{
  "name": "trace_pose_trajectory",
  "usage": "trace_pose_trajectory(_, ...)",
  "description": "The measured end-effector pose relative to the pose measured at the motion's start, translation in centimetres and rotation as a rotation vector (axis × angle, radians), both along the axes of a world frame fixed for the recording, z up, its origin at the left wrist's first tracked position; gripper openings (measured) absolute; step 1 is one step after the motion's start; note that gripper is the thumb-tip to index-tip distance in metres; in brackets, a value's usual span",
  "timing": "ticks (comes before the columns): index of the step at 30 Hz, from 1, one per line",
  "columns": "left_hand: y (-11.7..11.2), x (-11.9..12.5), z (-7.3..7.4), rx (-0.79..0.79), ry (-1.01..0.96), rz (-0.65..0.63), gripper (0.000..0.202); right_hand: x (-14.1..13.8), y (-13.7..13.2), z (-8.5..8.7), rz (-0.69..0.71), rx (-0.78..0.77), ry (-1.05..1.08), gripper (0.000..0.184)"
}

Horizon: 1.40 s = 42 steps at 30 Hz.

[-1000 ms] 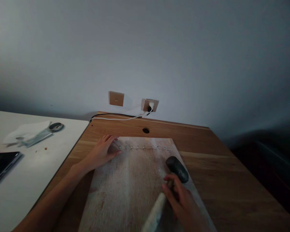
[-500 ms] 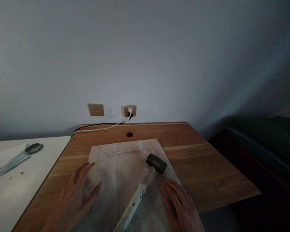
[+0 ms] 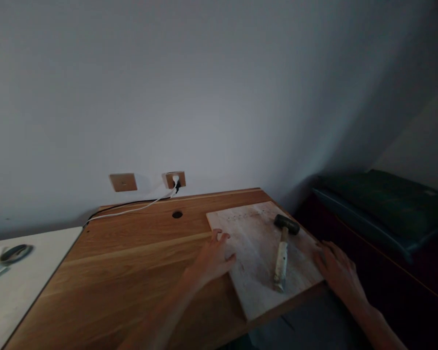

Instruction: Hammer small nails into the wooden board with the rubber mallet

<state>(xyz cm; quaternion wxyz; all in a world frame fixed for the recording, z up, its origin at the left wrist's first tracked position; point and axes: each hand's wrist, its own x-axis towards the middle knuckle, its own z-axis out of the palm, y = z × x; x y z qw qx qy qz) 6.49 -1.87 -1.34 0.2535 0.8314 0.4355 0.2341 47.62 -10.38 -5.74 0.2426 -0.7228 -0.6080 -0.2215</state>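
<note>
A pale, worn wooden board (image 3: 255, 257) lies near the right end of the wooden table. On it rests a mallet with a dark head (image 3: 286, 224) and a pale, paint-spotted handle (image 3: 281, 265). My left hand (image 3: 215, 257) is at the board's left edge, fingers bent and thumb apart, holding nothing. Against the board's right edge is my right hand (image 3: 337, 270), its fingers loosely extended and the thumb side touching the board. Small dark marks show near the board's far edge; whether the small metal pieces seen there earlier still stand up I cannot make out.
The wooden table (image 3: 131, 272) has a round cable hole (image 3: 177, 214) near the wall. Cables (image 3: 131, 210) run left from a wall socket (image 3: 175, 180). A white table (image 3: 32, 277) adjoins on the left, with a dark-ringed object (image 3: 16, 253). Dark green padded furniture (image 3: 397, 209) stands to the right.
The board, with the mallet on it, has shifted right across the table and turned somewhat. Both hands have moved right with it, and my view has swung slightly.
</note>
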Motion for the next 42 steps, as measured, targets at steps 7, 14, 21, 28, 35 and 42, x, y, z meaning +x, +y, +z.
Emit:
trace_pose_trajectory(7, 2.1, -2.1, -4.4, -0.033, -0.452, 0.160, 0.016, -0.5, -4.8, -4.2, -0.199, 0.204, 0.242, 0.068)
trace_pose_trajectory(14, 2.0, -2.7, -4.0, -0.072, -0.485, 0.206, 0.028, -2.8, -7.3, -5.9, -0.304, 0.099, 0.519, 0.080)
trace_pose_trajectory(21, 6.5, -1.1, -4.3, 0.059, -0.334, 0.139, 0.033, -1.2, -3.6, -2.3, -0.385, 0.052, 0.573, 0.089)
trace_pose_trajectory(28, 13.1, 1.2, -3.3, 0.004, -0.207, 0.122, 0.044, -0.3, -3.4, -2.6, -0.341, -0.055, 0.523, 0.085)
trace_pose_trajectory(35, 13.1, 0.8, -3.4, 0.009, -0.188, 0.094, 0.035, 0.7, -4.0, -1.4, -0.317, -0.121, 0.490, 0.079)
trace_pose_trajectory(42, 9.3, -8.0, -3.0, 0.138, 0.067, 0.202, 0.036, -4.8, -6.1, -0.6, -0.109, -0.094, 0.389, 0.070)
